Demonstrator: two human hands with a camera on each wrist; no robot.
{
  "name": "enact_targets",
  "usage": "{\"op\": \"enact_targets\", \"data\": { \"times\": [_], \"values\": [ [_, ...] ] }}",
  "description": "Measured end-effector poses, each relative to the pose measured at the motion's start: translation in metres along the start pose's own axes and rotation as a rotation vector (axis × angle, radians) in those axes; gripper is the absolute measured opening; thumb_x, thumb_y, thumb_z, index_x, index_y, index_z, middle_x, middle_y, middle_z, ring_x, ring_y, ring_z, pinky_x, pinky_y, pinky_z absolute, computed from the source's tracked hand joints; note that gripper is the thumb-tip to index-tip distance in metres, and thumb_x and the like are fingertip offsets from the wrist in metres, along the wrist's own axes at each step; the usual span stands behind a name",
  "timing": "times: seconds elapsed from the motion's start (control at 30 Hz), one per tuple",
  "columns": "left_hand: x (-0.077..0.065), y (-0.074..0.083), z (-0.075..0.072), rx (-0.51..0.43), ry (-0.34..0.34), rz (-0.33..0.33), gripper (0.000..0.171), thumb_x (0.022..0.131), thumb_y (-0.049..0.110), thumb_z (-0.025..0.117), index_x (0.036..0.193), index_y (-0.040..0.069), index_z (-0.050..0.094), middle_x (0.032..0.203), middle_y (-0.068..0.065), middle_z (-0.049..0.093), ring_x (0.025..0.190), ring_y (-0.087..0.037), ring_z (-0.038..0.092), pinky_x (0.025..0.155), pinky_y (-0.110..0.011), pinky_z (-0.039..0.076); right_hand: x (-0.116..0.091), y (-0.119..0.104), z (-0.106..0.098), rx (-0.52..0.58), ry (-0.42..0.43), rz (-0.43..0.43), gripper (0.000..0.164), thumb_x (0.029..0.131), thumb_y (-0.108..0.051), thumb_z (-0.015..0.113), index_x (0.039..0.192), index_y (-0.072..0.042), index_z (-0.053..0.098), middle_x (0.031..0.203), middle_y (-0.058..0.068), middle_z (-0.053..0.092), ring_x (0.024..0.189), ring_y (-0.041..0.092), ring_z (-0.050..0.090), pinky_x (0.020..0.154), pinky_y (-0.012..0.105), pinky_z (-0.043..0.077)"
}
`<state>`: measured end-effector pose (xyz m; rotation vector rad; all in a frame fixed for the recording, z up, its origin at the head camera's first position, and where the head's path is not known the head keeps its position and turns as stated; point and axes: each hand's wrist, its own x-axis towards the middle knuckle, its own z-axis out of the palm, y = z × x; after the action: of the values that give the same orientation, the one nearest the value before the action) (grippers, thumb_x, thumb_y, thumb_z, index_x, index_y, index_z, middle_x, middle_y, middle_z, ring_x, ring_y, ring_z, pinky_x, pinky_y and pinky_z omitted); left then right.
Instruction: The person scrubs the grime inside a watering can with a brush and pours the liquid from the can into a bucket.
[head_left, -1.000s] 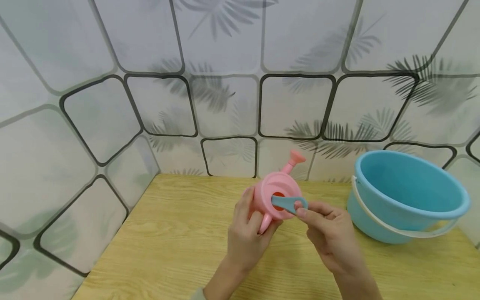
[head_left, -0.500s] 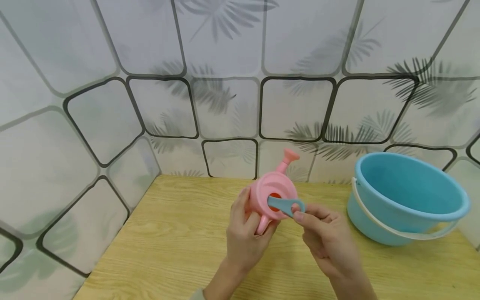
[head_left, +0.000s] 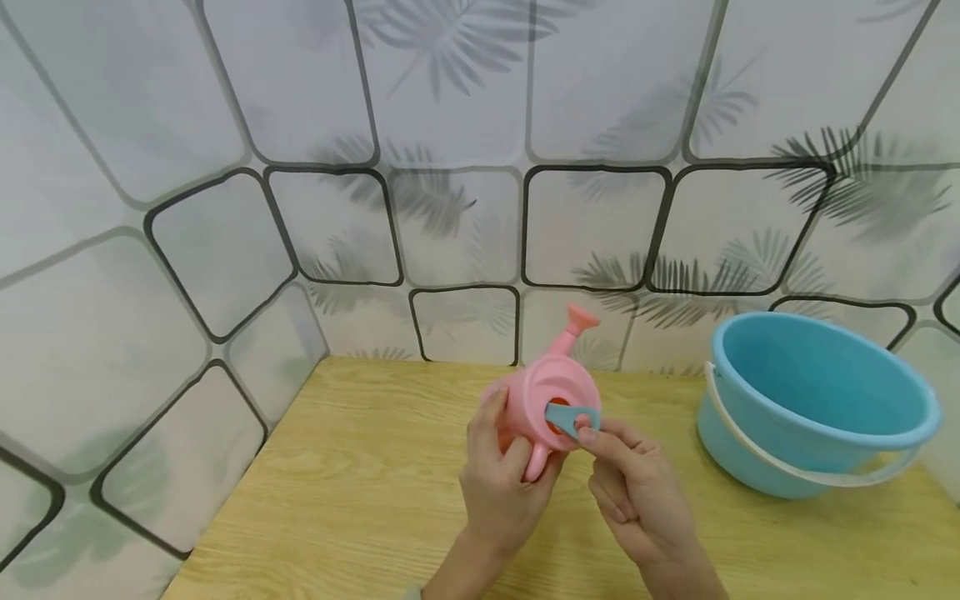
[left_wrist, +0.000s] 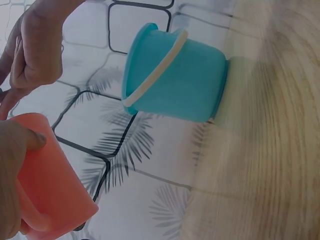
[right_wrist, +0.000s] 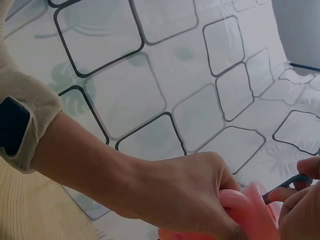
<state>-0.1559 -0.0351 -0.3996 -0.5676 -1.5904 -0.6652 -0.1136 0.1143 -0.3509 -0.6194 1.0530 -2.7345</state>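
Observation:
A pink toy watering can (head_left: 519, 412) is held up over the table, its round opening facing the head camera and its spout pointing away to the wall. My left hand (head_left: 501, 487) grips its body around the handle. My right hand (head_left: 647, 500) pinches the ringed end of a blue-grey plastic handle (head_left: 559, 417). The other end of that handle goes into the can's opening, where the rest is hidden; red-orange shows inside. In the left wrist view the watering can (left_wrist: 57, 182) looks orange-red, with left fingers around it. The right wrist view catches the handle (right_wrist: 287, 186) entering the pink rim.
A light blue bucket (head_left: 765, 462) with a white handle stands on the wood-grain table (head_left: 352, 467) to the right of my hands. Behind and to the left rises a wall covering (head_left: 465, 225) patterned with rounded squares and leaves.
My right hand has moved left, closer to the can, and less of the blue-grey handle shows outside the opening. The head view has tilted slightly upward.

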Motion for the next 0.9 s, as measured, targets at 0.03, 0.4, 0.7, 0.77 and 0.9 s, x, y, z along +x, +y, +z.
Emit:
{"op": "enact_targets", "data": {
  "times": [0.03,0.4,0.7,0.77,0.9],
  "values": [
    [0.0,0.0,0.0,0.008,-0.001,-0.004,0.042,0.079,0.027,0.076,0.057,0.01,0.044,0.116,-0.028,0.058,0.099,-0.039,0.06,0.053,-0.032,0.057,0.0,0.0,0.001,0.012,0.012,0.009,0.038,0.099,0.005,0.035,0.101,-0.005,0.072,0.095,-0.002,0.072,0.037,0.013,0.006,0.035,0.021,0.0],
    [-0.005,0.005,0.0,0.019,-0.007,-0.003,0.043,0.08,0.03,0.075,0.057,0.011,0.044,0.115,-0.027,0.059,0.098,-0.038,0.06,0.042,-0.028,0.051,0.0,0.001,-0.005,0.01,-0.006,0.035,0.041,0.099,0.004,0.033,0.102,-0.007,0.072,0.093,-0.004,0.071,0.037,0.013,0.005,0.035,0.022,0.0],
    [-0.005,0.002,-0.001,0.017,-0.015,-0.007,0.043,0.08,0.031,0.075,0.058,0.011,0.044,0.115,-0.027,0.058,0.098,-0.038,0.06,0.045,-0.03,0.054,-0.003,-0.008,-0.008,-0.033,-0.009,0.046,0.04,0.099,0.004,0.034,0.103,-0.007,0.072,0.083,-0.002,0.072,0.037,0.014,0.005,0.036,0.023,-0.001],
    [-0.005,0.002,-0.001,0.014,-0.017,0.002,0.044,0.08,0.031,0.076,0.058,0.011,0.044,0.115,-0.028,0.059,0.097,-0.038,0.06,0.046,-0.03,0.054,-0.004,-0.008,-0.003,-0.173,0.086,0.017,0.035,0.097,0.004,0.041,0.099,-0.009,0.073,0.071,-0.007,0.068,0.038,0.015,0.007,0.037,0.025,0.0],
    [-0.008,-0.001,-0.001,-0.007,-0.043,-0.006,0.044,0.077,0.033,0.078,0.058,0.011,0.044,0.116,-0.027,0.059,0.099,-0.039,0.061,0.055,-0.034,0.058,-0.005,-0.009,0.006,-0.681,0.343,-0.186,0.014,0.088,0.002,0.062,0.09,-0.006,0.073,0.064,-0.004,0.065,0.039,0.006,0.036,0.035,0.016,0.027]
  ]
}}
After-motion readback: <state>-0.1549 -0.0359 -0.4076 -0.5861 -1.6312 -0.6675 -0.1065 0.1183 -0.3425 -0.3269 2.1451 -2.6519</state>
